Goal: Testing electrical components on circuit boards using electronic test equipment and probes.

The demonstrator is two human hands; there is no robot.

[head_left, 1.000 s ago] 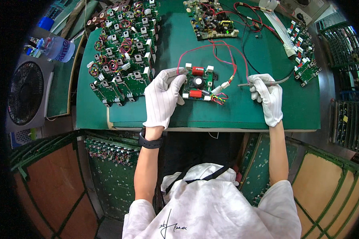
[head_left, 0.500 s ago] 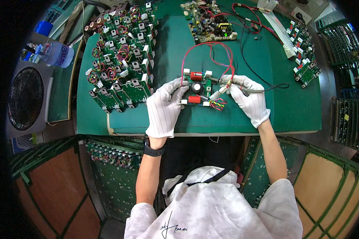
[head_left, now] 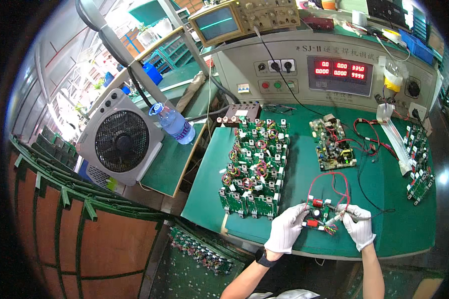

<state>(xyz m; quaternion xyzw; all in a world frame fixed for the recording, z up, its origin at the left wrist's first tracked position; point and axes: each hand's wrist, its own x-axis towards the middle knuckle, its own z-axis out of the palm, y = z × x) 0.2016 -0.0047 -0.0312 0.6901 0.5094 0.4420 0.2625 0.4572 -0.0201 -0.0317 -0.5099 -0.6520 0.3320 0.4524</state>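
My left hand (head_left: 287, 229), in a white striped glove, pinches the left edge of a small green circuit board (head_left: 326, 211). The board carries two red capacitors and a round black one, and lies near the front of the bench. My right hand (head_left: 359, 228), gloved the same way, closes on a grey probe (head_left: 338, 218) at the board's right side. Its thin black cable trails off to the right. Red wires (head_left: 328, 174) loop from the board's left edge over to my right fingers. A short bundle of coloured wires (head_left: 330, 229) sits at the board's lower right corner.
Rows of wired boards (head_left: 257, 169) stand left on the green bench (head_left: 297, 187). Behind my hands lies a larger populated board (head_left: 333, 142); more boards (head_left: 420, 164) are at right. An oscilloscope (head_left: 217, 24) tops the grey panel. A fan (head_left: 122, 141) and water bottle (head_left: 174, 124) stand left.
The view has swung up and to the left, bringing in the oscilloscope and panel. Both hands keep their places at the board.
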